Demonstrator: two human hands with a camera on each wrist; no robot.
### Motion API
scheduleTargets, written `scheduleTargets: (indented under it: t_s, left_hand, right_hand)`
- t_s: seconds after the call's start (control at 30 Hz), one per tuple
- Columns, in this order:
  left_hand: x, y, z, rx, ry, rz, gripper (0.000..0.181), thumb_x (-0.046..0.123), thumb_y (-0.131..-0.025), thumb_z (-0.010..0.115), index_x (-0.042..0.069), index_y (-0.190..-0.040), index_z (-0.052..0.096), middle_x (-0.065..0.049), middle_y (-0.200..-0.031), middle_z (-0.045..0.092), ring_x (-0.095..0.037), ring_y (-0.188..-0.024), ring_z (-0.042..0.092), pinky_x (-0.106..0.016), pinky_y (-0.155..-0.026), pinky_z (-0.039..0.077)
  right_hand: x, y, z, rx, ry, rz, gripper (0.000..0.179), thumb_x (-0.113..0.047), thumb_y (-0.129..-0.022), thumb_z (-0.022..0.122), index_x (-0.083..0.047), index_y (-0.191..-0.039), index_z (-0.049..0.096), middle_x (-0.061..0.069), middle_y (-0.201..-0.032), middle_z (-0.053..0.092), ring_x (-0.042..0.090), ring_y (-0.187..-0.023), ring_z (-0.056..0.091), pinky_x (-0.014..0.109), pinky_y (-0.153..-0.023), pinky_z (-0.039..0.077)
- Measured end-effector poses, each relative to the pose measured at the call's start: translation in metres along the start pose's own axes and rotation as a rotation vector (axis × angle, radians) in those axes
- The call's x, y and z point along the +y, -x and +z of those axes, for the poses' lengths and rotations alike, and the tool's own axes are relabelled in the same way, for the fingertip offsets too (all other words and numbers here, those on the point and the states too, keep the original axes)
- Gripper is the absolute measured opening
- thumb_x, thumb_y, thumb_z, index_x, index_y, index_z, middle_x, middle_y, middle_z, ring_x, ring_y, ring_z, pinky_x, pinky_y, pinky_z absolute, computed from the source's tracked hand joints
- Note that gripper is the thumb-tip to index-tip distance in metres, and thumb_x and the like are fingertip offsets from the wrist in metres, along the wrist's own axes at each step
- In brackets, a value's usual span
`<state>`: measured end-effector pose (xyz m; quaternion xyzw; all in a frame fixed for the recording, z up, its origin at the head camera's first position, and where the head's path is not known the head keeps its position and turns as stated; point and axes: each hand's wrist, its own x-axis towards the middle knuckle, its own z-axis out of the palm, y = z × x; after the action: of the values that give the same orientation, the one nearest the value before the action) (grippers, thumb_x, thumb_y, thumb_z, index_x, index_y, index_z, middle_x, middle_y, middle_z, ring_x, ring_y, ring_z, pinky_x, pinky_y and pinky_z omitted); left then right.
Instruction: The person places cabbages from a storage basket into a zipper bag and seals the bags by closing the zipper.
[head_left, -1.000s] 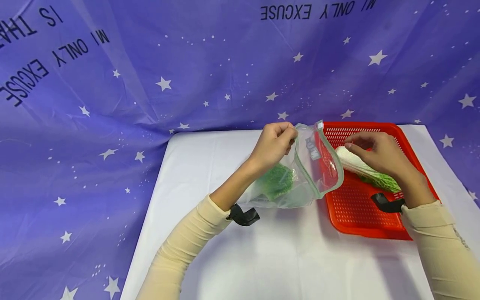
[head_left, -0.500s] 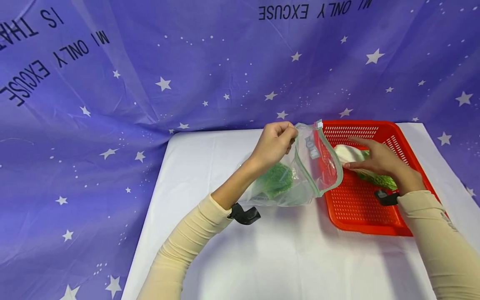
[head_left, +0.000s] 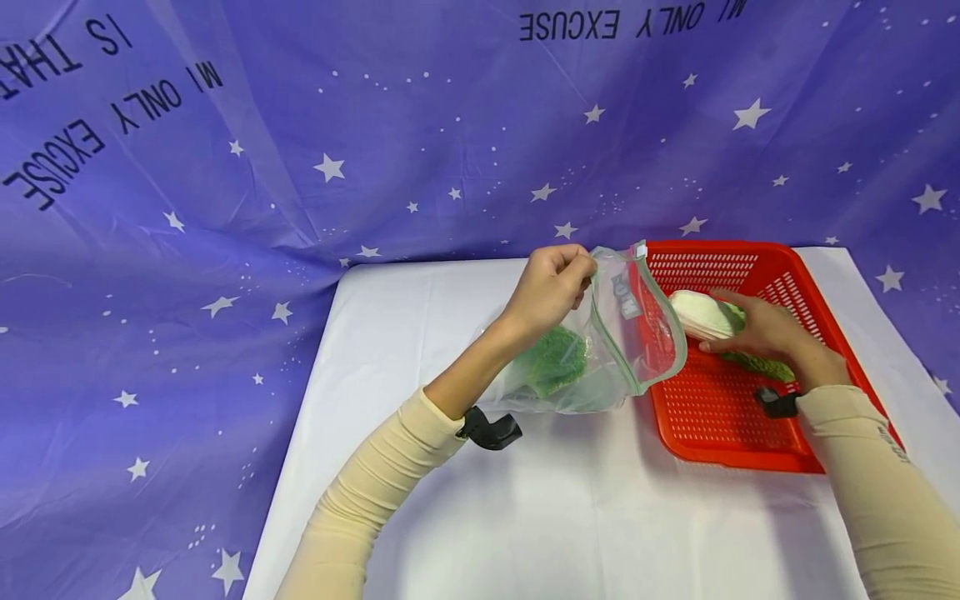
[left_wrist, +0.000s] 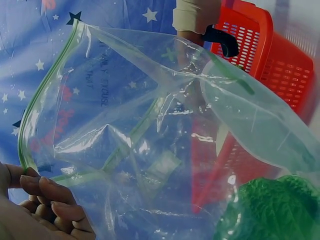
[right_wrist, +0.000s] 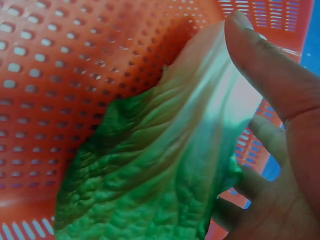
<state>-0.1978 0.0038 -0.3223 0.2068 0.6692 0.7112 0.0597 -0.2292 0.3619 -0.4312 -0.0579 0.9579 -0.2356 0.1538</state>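
I have two hands at work over one bench (head_left: pixel 525 517) covered in white cloth, with one container by each. My left hand (head_left: pixel 551 279) pinches the rim of the single clear plastic zip bag (head_left: pixel 615 358) with green sealing strips, holding its mouth spread toward my right; one small white slider (head_left: pixel 641 249) sits at a top corner. Inside that bag I count one crinkled, bright green leafy vegetable (head_left: pixel 553 360), lying away from the mouth. To the right stands one red plastic basket (head_left: pixel 705 425), rectangular and full of small holes; the bag's mouth overlaps its left edge in my view, and I cannot tell whether they touch. The basket holds one long cabbage (head_left: pixel 701 315), white and smooth at the stem, green and wrinkled at the leaf, lying on a slant with its white end toward the bag. My right hand (head_left: pixel 768 333) grips it, thumb on one side and fingers on the other.
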Motion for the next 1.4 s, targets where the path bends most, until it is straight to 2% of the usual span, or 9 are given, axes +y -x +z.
scheduleTargets:
  t_s: [0.13, 0.37, 0.6, 0.83, 0.97, 1.1, 1.23, 1.4]
  left_hand:
    - [0.0, 0.0, 0.001, 0.006, 0.0, 0.0, 0.027, 0.003, -0.094, 0.047, 0.0, -0.068, 0.049, -0.003, -0.062, 0.04, -0.014, -0.053, 0.035, -0.025, -0.051, 0.031]
    - [0.0, 0.0, 0.001, 0.018, -0.005, -0.01, 0.027, 0.003, -0.093, 0.047, 0.0, -0.067, 0.047, -0.003, -0.061, 0.04, -0.014, -0.053, 0.037, -0.024, -0.051, 0.032]
    - [0.002, -0.001, -0.002, 0.018, 0.017, -0.017, 0.029, 0.002, -0.093, 0.046, 0.004, -0.064, 0.043, -0.004, -0.061, 0.038, -0.015, -0.054, 0.037, -0.025, -0.052, 0.032]
    - [0.002, 0.0, -0.003, 0.009, 0.011, -0.023, 0.029, 0.003, -0.093, 0.046, 0.005, -0.064, 0.042, -0.003, -0.059, 0.036, -0.016, -0.054, 0.038, -0.025, -0.053, 0.034]
    - [0.002, 0.001, -0.003, 0.007, 0.008, -0.02, 0.029, 0.004, -0.093, 0.046, 0.005, -0.064, 0.042, -0.003, -0.059, 0.036, -0.016, -0.054, 0.038, -0.025, -0.053, 0.034]
    - [0.001, 0.002, -0.003, 0.007, 0.005, -0.015, 0.029, 0.004, -0.093, 0.046, 0.006, -0.064, 0.042, -0.003, -0.059, 0.036, -0.016, -0.054, 0.038, -0.025, -0.053, 0.033]
    - [0.0, 0.002, -0.002, 0.01, 0.008, -0.008, 0.029, 0.004, -0.092, 0.046, 0.006, -0.064, 0.042, -0.003, -0.059, 0.036, -0.016, -0.054, 0.038, -0.025, -0.053, 0.034]
    - [0.0, 0.004, -0.002, 0.009, 0.011, -0.004, 0.028, 0.004, -0.092, 0.046, 0.006, -0.064, 0.042, -0.003, -0.06, 0.036, -0.016, -0.054, 0.038, -0.025, -0.053, 0.034]
  right_hand:
    - [0.005, 0.001, 0.003, -0.006, -0.002, 0.001, 0.108, -0.046, -0.072, 0.085, -0.002, -0.152, 0.027, 0.036, -0.129, 0.044, 0.049, -0.105, 0.043, 0.065, -0.087, 0.04]
    - [0.01, -0.005, 0.007, 0.02, 0.015, -0.055, 0.107, -0.044, -0.07, 0.087, 0.0, -0.15, 0.03, 0.035, -0.123, 0.051, 0.048, -0.104, 0.048, 0.066, -0.089, 0.038]
    - [0.018, -0.014, 0.011, 0.009, 0.052, -0.038, 0.112, -0.045, -0.07, 0.086, -0.003, -0.153, 0.022, 0.037, -0.124, 0.047, 0.053, -0.107, 0.046, 0.07, -0.092, 0.035]
    - [0.023, -0.018, 0.018, -0.034, -0.037, 0.031, 0.117, -0.042, -0.071, 0.087, -0.01, -0.156, 0.013, 0.034, -0.13, 0.041, 0.053, -0.114, 0.041, 0.071, -0.096, 0.03]
    - [0.025, -0.017, 0.02, -0.022, -0.027, 0.038, 0.119, -0.043, -0.07, 0.088, -0.012, -0.156, 0.013, 0.033, -0.129, 0.043, 0.052, -0.112, 0.042, 0.072, -0.095, 0.03]
    - [0.026, -0.015, 0.019, 0.014, 0.043, 0.033, 0.119, -0.044, -0.069, 0.088, -0.011, -0.156, 0.013, 0.035, -0.125, 0.046, 0.053, -0.108, 0.046, 0.072, -0.091, 0.034]
    - [0.027, -0.01, 0.017, 0.056, 0.09, 0.03, 0.112, -0.04, -0.071, 0.087, -0.009, -0.155, 0.019, 0.035, -0.122, 0.049, 0.052, -0.103, 0.049, 0.07, -0.087, 0.039]
    - [0.023, -0.001, 0.014, 0.095, 0.083, 0.005, 0.098, -0.034, -0.073, 0.087, -0.003, -0.148, 0.032, 0.033, -0.12, 0.053, 0.048, -0.1, 0.052, 0.067, -0.084, 0.041]
